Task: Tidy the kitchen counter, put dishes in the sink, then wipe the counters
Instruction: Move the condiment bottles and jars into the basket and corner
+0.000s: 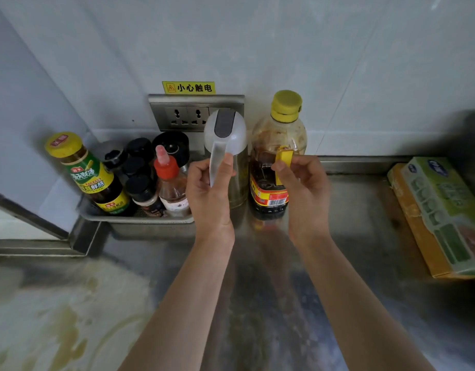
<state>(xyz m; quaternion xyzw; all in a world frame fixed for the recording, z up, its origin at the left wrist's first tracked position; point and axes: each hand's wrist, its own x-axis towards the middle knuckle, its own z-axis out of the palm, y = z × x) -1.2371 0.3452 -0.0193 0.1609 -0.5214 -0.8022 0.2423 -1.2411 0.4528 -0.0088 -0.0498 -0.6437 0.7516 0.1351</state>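
Observation:
An oil dispenser (pixel 227 132) with a white domed lid and a clear handle stands on the steel counter (pixel 359 236) by the back wall. My left hand (pixel 210 188) grips its handle, thumb over the top. Right beside it stands a large oil bottle (pixel 277 137) with a yellow cap and a red label. My right hand (pixel 303 188) holds that bottle's yellow handle between thumb and fingers. Both containers are upright and close together.
A metal tray (pixel 140 218) at the back left holds several sauce and spice bottles, among them a green-labelled bottle (pixel 93 174) and a red-capped one (pixel 168 180). A wall socket (pixel 188 116) sits behind. A green and orange box (pixel 439 218) lies at right. Yellowish stains (pixel 65 322) cover the counter's front left.

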